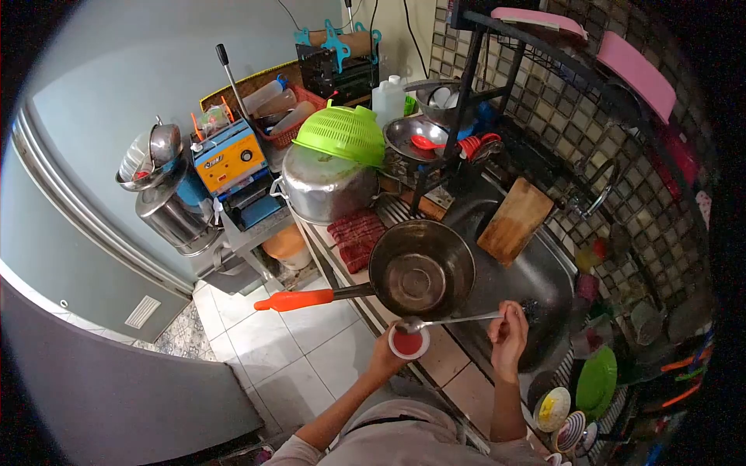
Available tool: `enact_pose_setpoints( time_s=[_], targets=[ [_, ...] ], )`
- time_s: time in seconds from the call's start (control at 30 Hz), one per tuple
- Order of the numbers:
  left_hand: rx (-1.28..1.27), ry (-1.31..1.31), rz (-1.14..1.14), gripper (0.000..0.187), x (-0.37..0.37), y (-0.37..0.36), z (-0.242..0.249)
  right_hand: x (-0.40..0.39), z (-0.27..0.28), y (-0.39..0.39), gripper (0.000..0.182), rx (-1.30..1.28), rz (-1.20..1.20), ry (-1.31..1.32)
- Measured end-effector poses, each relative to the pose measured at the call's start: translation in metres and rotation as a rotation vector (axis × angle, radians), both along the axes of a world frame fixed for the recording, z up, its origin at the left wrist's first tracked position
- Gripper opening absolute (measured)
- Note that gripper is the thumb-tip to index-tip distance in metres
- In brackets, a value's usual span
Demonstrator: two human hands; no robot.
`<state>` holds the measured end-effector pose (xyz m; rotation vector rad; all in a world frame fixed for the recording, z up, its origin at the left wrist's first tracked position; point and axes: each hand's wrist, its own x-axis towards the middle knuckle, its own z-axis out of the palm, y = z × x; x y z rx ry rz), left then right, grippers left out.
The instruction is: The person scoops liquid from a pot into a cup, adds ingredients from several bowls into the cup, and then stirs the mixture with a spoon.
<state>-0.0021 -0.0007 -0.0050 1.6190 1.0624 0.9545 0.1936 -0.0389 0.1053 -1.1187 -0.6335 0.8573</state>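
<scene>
My left hand [382, 356] is wrapped round a small white cup [420, 355] with red contents. A long-handled metal spoon [458, 318] is pinched in my right hand [509, 342], its bowl over the cup's far rim. Just beyond the cup, a deep dark saucepan [458, 256] stands at the sink's left edge. Its orange handle [295, 300] sticks out to the left over the floor. Nothing shows inside the pan apart from its worn bottom.
A wooden cutting board [514, 221] leans across the sink [556, 291]. Behind the pan are a folded red cloth [356, 239] and a large aluminium pot [322, 190] topped by a green colander [342, 133]. Plates [597, 384] stand at the right. A black rack [466, 93] rises over the sink.
</scene>
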Motion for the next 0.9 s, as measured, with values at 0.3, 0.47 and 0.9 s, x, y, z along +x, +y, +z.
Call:
enact_pose_setpoints(
  time_s=[0.3, 0.47, 0.9],
  targets=[
    [0.073, 0.016, 0.001, 0.059, 0.001, 0.002, 0.009, 0.003, 0.002, -0.017, 0.029, 0.147, 0.09, -0.37],
    [-0.006, -0.018, -0.018, 0.056, 0.0, 0.0, 0.009, 0.006, -0.003, -0.001, 0.031, 0.094, -0.084, -0.345],
    [0.051, 0.022, -0.006, 0.057, -0.001, 0.0, 0.004, -0.004, -0.051, 0.042, 0.028, -0.116, 0.091, -0.315]
  ],
)
